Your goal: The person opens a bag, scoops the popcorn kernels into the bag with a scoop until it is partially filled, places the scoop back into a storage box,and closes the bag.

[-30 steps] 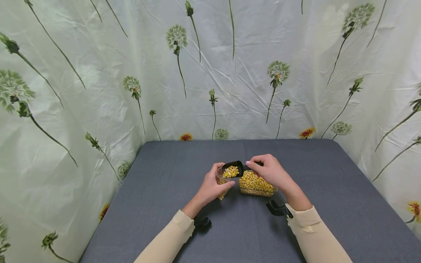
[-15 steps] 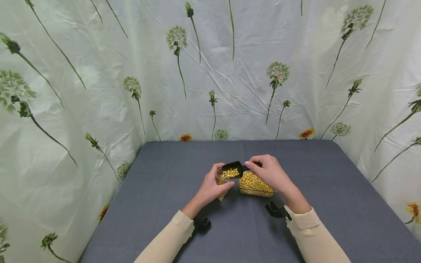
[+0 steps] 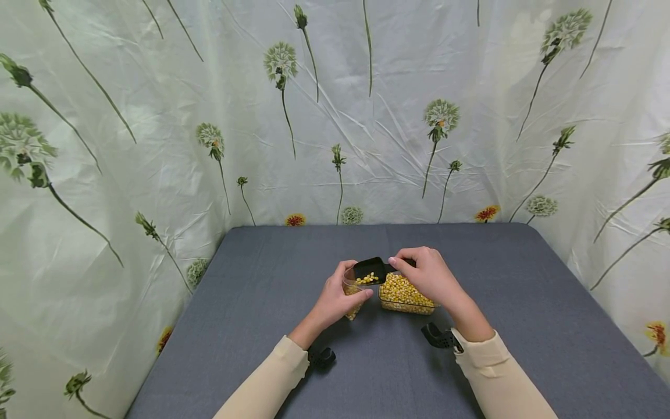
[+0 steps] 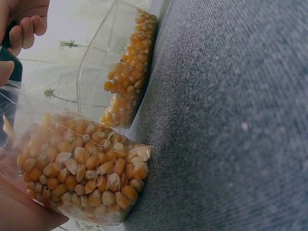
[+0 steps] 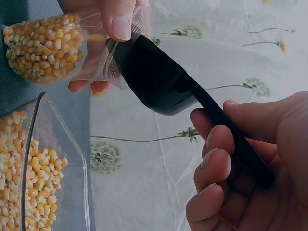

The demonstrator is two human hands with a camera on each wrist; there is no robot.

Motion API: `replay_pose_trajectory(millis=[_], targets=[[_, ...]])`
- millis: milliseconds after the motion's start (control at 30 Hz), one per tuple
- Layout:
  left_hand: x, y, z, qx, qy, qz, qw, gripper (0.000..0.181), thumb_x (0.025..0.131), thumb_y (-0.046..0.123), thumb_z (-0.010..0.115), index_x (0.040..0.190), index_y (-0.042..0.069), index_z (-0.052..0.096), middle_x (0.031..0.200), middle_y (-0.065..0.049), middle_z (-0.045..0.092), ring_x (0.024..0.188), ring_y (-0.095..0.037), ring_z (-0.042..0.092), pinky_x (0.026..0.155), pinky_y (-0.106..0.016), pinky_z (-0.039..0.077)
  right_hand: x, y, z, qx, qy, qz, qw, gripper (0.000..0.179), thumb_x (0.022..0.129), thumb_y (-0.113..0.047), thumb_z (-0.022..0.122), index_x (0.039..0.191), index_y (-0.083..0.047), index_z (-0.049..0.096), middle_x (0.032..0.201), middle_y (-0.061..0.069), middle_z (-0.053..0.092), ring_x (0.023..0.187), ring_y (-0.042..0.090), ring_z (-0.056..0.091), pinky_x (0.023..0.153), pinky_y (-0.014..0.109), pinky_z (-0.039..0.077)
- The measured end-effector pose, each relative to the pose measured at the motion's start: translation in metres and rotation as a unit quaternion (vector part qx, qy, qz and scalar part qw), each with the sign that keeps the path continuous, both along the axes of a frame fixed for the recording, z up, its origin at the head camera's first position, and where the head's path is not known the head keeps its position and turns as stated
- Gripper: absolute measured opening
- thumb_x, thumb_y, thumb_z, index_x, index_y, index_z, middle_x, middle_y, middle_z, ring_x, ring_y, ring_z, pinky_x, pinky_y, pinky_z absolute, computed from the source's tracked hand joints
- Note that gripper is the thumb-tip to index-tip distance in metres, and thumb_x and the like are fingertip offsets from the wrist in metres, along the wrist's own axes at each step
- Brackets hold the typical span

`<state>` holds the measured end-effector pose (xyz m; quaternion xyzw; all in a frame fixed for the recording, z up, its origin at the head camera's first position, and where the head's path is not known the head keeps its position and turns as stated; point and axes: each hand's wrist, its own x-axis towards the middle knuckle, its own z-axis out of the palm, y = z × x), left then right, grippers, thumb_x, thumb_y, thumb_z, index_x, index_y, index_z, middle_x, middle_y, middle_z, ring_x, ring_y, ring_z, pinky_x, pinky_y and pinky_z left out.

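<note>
My left hand (image 3: 335, 298) holds a clear plastic zip bag (image 4: 86, 168) by its upper part. Corn kernels fill the lower part of the bag, whose bottom is at the grey cloth in the left wrist view. In my right hand (image 3: 426, 272) is the handle of a black scoop (image 5: 154, 74), gripped between thumb and curled fingers. The scoop tilts toward the bag, its front edge inside the mouth beside my left thumb (image 5: 120, 24). A few yellow kernels (image 3: 368, 279) lie at its lower edge. Several kernels show inside the bag, below the scoop.
A clear rectangular container (image 5: 67, 144) of corn kernels stands on the table just right of the bag, under my right hand. Grey cloth covers the table (image 3: 293, 256). A white curtain (image 3: 235, 87) with a dandelion print hangs behind and at both sides.
The kernels in the scoop have dwindled from a heap to a few, running down into the bag as the scoop tilts. Both hands stay almost in place.
</note>
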<state>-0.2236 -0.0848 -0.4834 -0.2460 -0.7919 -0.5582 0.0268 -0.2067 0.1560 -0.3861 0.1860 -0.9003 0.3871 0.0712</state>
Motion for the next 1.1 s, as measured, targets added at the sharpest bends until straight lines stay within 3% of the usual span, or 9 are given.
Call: replay_pose_trajectory(millis=[300,700,1100], targets=[[-0.0011,-0.0003,-0.0018,0.011,-0.006,-0.003,0.9999,0.060,0.090,0.030,0.079,0.140,0.025,0.045,0.117,0.000,0.065,0.097,-0.016,0.066,0.080,-0.038,0.053,0.0005,-0.0011,0.0004,0.005,0.008,-0.002,0.9999,0.025,0.102,-0.032,0.063,0.081,-0.020,0.070,0.059,-0.004,0.049,0.048,0.014,0.038,0.052,0.033,0.037],[-0.0020,-0.0014,-0.0030,0.012,-0.001,-0.013,0.9998,0.057,0.091,0.039,0.077,0.137,0.027,0.046,0.118,0.002,0.064,0.098,-0.015,0.067,0.081,-0.038,0.055,0.0036,-0.0031,0.0013,0.023,0.053,-0.005,0.9983,0.019,0.100,-0.028,0.065,0.088,-0.018,0.075,0.062,-0.006,0.051,0.050,0.013,0.039,0.054,0.033,0.038],[-0.0023,-0.0017,-0.0026,0.016,-0.014,-0.017,0.9996,0.056,0.091,0.032,0.078,0.136,0.027,0.046,0.120,0.002,0.064,0.103,-0.015,0.064,0.085,-0.041,0.052,0.0085,-0.0068,0.0017,0.062,0.154,-0.003,0.9861,0.013,0.097,-0.025,0.070,0.090,-0.016,0.078,0.085,-0.008,0.069,0.065,0.007,0.054,0.061,0.033,0.044]])
